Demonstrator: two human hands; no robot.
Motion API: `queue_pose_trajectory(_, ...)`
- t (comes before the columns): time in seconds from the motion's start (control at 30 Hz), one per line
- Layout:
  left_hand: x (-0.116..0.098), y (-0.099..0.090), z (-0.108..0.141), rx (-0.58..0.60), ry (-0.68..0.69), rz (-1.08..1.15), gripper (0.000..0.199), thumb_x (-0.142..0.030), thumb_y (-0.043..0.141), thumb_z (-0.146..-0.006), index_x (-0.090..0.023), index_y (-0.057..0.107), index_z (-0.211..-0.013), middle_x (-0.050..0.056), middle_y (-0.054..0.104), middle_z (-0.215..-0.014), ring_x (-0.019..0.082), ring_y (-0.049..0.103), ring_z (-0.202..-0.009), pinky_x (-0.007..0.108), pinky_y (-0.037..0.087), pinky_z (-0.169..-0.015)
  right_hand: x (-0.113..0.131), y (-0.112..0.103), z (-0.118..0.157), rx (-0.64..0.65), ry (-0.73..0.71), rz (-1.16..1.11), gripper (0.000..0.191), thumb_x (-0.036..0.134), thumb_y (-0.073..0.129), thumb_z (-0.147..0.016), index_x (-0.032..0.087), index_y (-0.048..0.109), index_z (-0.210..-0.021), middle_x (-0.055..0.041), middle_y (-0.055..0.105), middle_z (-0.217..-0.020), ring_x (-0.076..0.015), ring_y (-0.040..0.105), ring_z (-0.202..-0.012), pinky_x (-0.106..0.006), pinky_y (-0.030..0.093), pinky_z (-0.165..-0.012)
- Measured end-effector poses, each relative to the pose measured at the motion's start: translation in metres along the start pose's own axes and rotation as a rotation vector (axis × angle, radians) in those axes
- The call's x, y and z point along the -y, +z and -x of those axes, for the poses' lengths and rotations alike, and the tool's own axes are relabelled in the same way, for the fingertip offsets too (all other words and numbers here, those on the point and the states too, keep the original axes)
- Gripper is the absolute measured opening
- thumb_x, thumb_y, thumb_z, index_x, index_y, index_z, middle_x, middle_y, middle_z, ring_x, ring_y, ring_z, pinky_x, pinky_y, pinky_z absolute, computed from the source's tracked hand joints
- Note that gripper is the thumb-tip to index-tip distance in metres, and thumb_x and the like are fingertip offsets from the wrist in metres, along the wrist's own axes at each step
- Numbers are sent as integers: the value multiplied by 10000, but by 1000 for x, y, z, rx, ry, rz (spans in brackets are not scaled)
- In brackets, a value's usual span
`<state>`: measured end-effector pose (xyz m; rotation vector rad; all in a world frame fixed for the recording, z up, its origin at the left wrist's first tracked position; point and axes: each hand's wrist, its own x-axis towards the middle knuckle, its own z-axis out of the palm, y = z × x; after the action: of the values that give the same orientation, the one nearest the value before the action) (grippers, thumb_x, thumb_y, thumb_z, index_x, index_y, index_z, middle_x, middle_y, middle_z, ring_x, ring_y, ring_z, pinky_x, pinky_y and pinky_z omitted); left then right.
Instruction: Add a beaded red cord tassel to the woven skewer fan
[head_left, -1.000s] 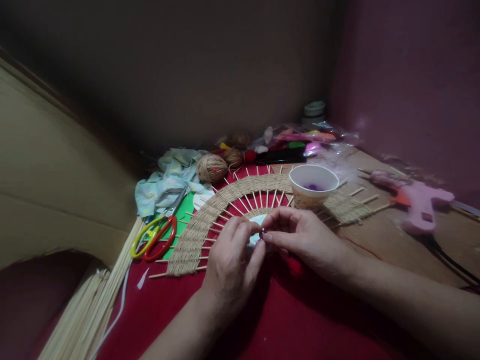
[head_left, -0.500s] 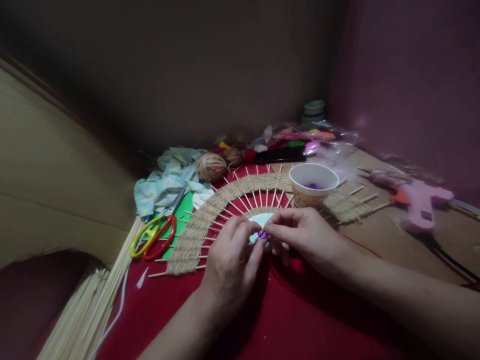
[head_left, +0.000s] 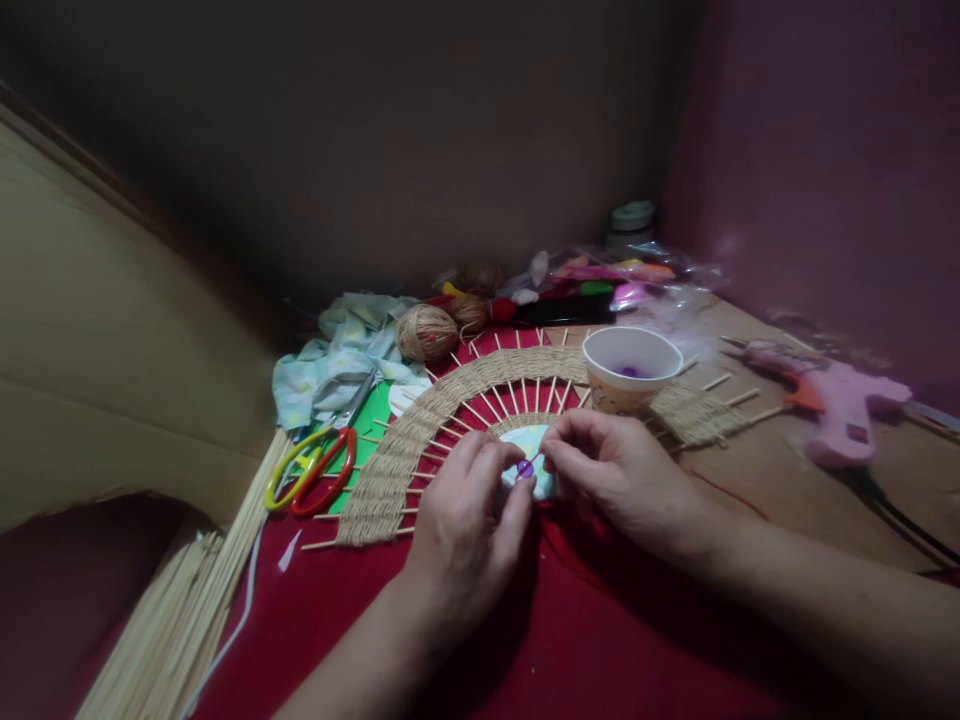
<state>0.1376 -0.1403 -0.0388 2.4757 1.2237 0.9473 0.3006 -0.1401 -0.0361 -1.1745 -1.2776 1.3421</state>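
Between the thumb and index finger of my left hand (head_left: 471,515) is a small purple bead (head_left: 525,469). My right hand (head_left: 611,470) pinches a thin red thread (head_left: 535,458) that runs to the bead from the right. Both hands are over the near middle of a woven twine fan (head_left: 375,490) with thin sticks radiating from it. Under the fingertips lies the fan's pale blue patterned centre (head_left: 529,438), partly covered by the hands. Just beyond my right hand stands a paper cup (head_left: 626,390) with purple beads (head_left: 631,371) inside.
Scissors (head_left: 346,470) with yellow and red handles lie at left on green material. Sticks (head_left: 180,610) are bundled at lower left. Twine balls (head_left: 426,334) and patterned cloth (head_left: 307,380) sit behind the fan. A pink glue gun (head_left: 847,400) rests on the right.
My right hand has drawn slightly right, away from the bead, and the red thread now shows between them. My left hand keeps its hold on the bead. The view has shifted slightly.
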Motion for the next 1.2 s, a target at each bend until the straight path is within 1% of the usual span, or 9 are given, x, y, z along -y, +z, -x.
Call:
queue_pose_trajectory(0.07,-1,-1,-1,0,-32,19,90,-141,516,-865,-162,581,-922,59,567,-856,155,537,-738,285,444,-658,1,-1,0,3,28,-76,188,285,572,-815,187,507,-669,62,493,-451,-57,418,-338,-171,294,-333)
queue_pose_trajectory(0.13,-2,-3,-2,0,-53,35,75,-141,526,-858,-159,588,-897,50,562,-836,144,522,-701,275,431,-634,1,-3,-1,19,48,-169,194,316,581,-821,185,505,-700,52,536,-491,-54,433,-343,-166,297,-338)
queue_pose_trajectory(0.3,-4,-6,-3,19,-79,85,73,-130,532,-855,-156,599,-866,40,554,-815,132,507,-685,265,409,-625,0,-7,-6,153,7,-477,168,307,610,-822,154,565,-770,-2,638,-633,-51,506,-408,-168,390,-416)
queue_pose_trajectory(0.4,-3,-6,-2,23,-101,104,72,-139,540,-849,-174,597,-876,31,553,-815,134,506,-684,263,408,-620,0,-9,-9,216,35,-601,158,288,615,-818,155,562,-751,-25,656,-680,-82,562,-470,-170,420,-402)
queue_pose_trajectory(0.47,-3,-5,-2,26,-121,105,61,-149,546,-847,-182,594,-866,25,555,-811,133,506,-674,261,409,-614,1,-9,-10,225,47,-646,142,273,626,-811,159,558,-760,-19,650,-676,-94,577,-494,-172,442,-393)
queue_pose_trajectory(0.6,-1,-5,-3,27,-143,127,61,-153,552,-843,-179,605,-858,24,561,-815,123,511,-657,251,412,-599,3,-11,-11,191,38,-663,134,249,652,-790,157,559,-758,3,631,-659,-90,572,-474,-169,451,-369)
queue_pose_trajectory(0.8,1,-5,-6,23,-155,149,86,-153,559,-841,-168,635,-879,25,540,-826,115,523,-665,240,427,-592,10,-16,-12,184,-17,-675,112,234,616,-818,158,577,-745,12,621,-653,-81,572,-467,-154,438,-354)
queue_pose_trajectory(1.0,3,-3,-7,47,-178,113,83,-152,560,-837,-172,632,-872,26,537,-842,129,546,-708,273,461,-647,28,-19,-3,166,-20,-700,128,208,588,-842,173,550,-725,30,604,-641,-61,561,-460,-129,408,-352)
queue_pose_trajectory(1.2,5,-3,-8,55,-169,79,96,-134,544,-826,-169,630,-850,29,546,-837,144,543,-735,304,461,-690,45,-24,0,96,-57,-608,150,240,637,-792,187,534,-696,49,565,-625,-48,521,-431,-128,363,-325)
